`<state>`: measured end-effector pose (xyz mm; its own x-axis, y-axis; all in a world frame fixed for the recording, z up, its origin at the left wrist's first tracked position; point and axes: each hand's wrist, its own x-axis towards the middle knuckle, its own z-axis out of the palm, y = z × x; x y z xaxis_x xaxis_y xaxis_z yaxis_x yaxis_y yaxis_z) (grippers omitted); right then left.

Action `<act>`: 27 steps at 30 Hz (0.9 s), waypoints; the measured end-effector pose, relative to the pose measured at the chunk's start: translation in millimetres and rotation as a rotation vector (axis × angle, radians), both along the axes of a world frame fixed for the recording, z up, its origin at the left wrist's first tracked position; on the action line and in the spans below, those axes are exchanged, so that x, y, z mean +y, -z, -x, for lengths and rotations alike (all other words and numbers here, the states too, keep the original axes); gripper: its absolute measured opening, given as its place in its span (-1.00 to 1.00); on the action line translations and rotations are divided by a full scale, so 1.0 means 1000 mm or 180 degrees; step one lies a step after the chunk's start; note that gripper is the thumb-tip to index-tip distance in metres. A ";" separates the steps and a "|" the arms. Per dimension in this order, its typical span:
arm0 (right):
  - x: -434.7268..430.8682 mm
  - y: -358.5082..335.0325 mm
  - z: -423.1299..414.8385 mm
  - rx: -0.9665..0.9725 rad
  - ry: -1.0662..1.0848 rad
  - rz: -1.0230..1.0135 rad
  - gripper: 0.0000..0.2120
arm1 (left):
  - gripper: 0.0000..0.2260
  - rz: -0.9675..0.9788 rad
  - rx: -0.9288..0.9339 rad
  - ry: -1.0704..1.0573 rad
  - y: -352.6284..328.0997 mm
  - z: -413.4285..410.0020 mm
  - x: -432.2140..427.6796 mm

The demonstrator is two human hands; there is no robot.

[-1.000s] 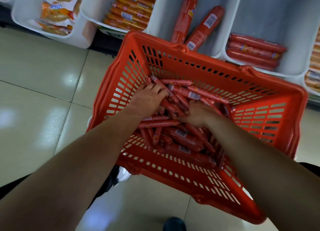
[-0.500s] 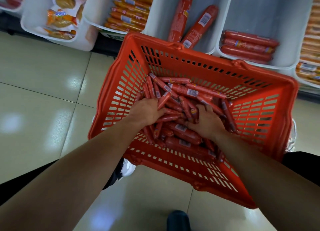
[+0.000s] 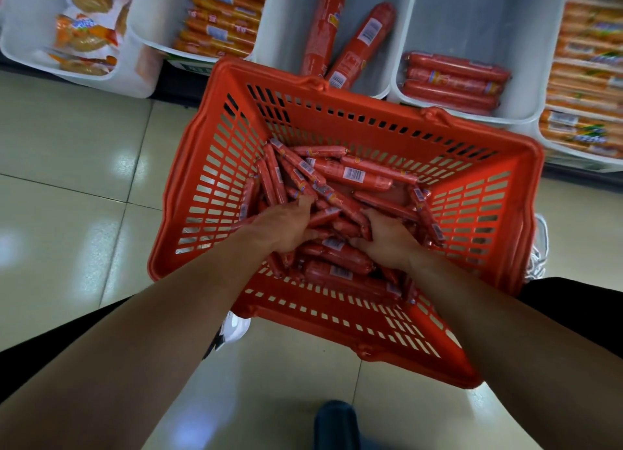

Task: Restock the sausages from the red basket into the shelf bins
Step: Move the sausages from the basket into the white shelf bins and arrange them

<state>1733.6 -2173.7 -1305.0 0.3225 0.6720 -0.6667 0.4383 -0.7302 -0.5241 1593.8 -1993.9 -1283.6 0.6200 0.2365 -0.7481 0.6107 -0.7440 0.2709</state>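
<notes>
Currently both hands buried in sausages (image 3: 350,175) at red basket (image 3: 472,247) centre. Left hand (image 3: 286,225), right hand (image 3: 387,239): fingers curled into pile, actual hold cannot tell. Gather parallel bundle, lift toward bin (image 3: 472,28) at 1 o'clock.

Dim, even indoor light. Soft white glare patches sit on the glossy floor tiles (image 3: 77,213) at left and bottom centre. Wide-angle distortion bends the frame edges; the shelf bins (image 3: 586,62) at upper right are smeared with blur.
</notes>
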 end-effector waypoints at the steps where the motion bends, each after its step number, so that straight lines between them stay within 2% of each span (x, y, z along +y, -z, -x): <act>1: 0.002 0.000 0.002 -0.0083 -0.0165 0.0038 -0.40 | -0.40 0.0070 0.0088 -0.0013 -0.001 -0.001 0.002; 4: 0.005 0.001 -0.002 -0.0168 -0.0399 0.0180 -0.38 | -0.33 0.0278 0.0292 -0.0019 -0.006 -0.002 0.005; 6: 0.006 0.000 -0.009 -0.0017 -0.0265 0.0217 -0.36 | -0.31 0.0363 0.0314 -0.0029 -0.010 -0.002 0.005; 10: 0.008 -0.002 -0.016 0.0303 0.0046 0.0208 -0.57 | -0.32 0.0623 0.0173 -0.0516 -0.016 0.005 0.006; 13: 0.011 -0.005 -0.016 0.0361 0.0061 0.0283 -0.56 | -0.30 0.0634 0.0137 -0.0634 -0.023 0.011 0.006; 17: 0.021 -0.024 -0.027 0.0488 0.0468 0.0024 -0.63 | -0.33 0.0747 0.0061 -0.0850 -0.037 0.018 0.006; 19: 0.026 -0.036 -0.032 0.0564 0.0694 -0.0114 -0.64 | -0.43 0.0718 -0.0092 -0.0995 -0.048 0.019 0.007; 21: 0.031 -0.048 -0.036 0.0552 0.0747 -0.0231 -0.71 | -0.50 0.0718 -0.0240 -0.1119 -0.062 0.020 0.007; 27: 0.026 -0.106 -0.043 0.0764 0.0834 -0.0672 -0.77 | -0.54 0.0529 -0.0624 -0.1356 -0.115 0.022 0.013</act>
<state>1776.2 -2148.0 -1198.6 0.3530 0.7180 -0.5999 0.0989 -0.6663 -0.7391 1572.1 -1980.8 -1168.9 0.6269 0.3869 -0.6763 0.7769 -0.3763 0.5048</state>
